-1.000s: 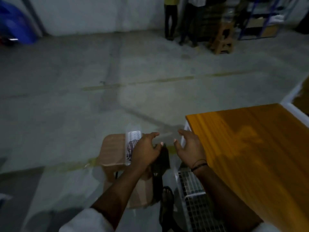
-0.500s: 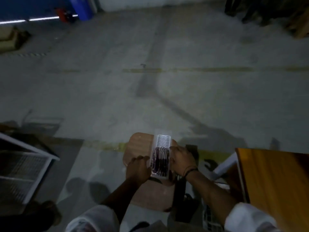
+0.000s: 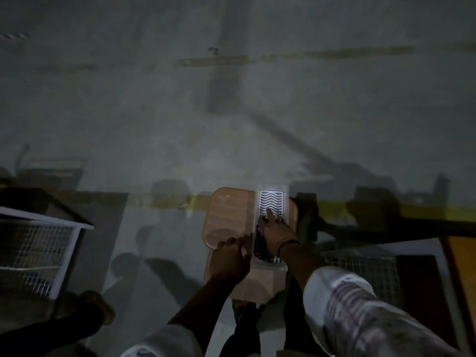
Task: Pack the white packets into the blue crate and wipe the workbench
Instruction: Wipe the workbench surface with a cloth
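Note:
A white packet (image 3: 272, 202) with a wavy-line print and dark contents lies lengthwise on the right side of a brown stool seat (image 3: 229, 210). My right hand (image 3: 275, 231) rests on top of the packet, one finger stretched forward onto the wavy print. My left hand (image 3: 229, 258) is at the packet's near left edge and pinches it with its fingertips. The near half of the packet is hidden under my hands. The blue crate is not in view. A strip of the orange workbench (image 3: 465, 269) shows at the right edge.
The scene is dim. A white wire-mesh rack (image 3: 38, 243) stands on the left, with a person's sandalled foot (image 3: 95, 305) below it. Wire mesh (image 3: 360, 269) sits under the workbench on the right. Grey concrete floor with a yellow line (image 3: 164, 202) lies beyond the stool.
The view has tilted further down and left, so most of the workbench has left the frame. The packet, held up in both hands before, now lies on the stool under my right hand.

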Available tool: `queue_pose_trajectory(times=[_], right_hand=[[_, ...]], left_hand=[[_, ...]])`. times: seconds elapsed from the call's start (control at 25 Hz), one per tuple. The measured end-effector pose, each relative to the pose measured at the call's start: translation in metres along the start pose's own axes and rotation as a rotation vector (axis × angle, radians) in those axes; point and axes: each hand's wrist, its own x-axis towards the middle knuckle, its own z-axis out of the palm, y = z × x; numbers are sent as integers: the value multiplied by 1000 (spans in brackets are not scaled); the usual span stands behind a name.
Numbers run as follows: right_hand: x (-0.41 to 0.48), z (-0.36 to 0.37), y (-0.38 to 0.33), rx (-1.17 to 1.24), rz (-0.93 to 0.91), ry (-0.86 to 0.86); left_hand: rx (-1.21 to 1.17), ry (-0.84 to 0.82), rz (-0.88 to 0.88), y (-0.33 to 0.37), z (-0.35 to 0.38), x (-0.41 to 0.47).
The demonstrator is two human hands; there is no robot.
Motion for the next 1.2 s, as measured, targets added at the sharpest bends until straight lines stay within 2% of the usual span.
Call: queue_pose_trajectory(times=[0.2,0.32,0.52,0.68,0.96,1.2], right_hand=[[5,22,-3,-19,11,85],[-12,9,-8,-2,22,176],[-72,-17,-2,151,132,446],[-145,-52,8,337,244,756],[-326,-133,41,550,479,1387],[-469,-170,83,786,729,1558]], left_hand=[[9,27,99,-27,-7,3],[-19,25,123,-34,-22,6],[-64,75,267,-8,-55,6],[-248,130,512,47,-80,2],[-514,366,1011,180,-109,-43],[-587,302,1221,269,-104,-102]])
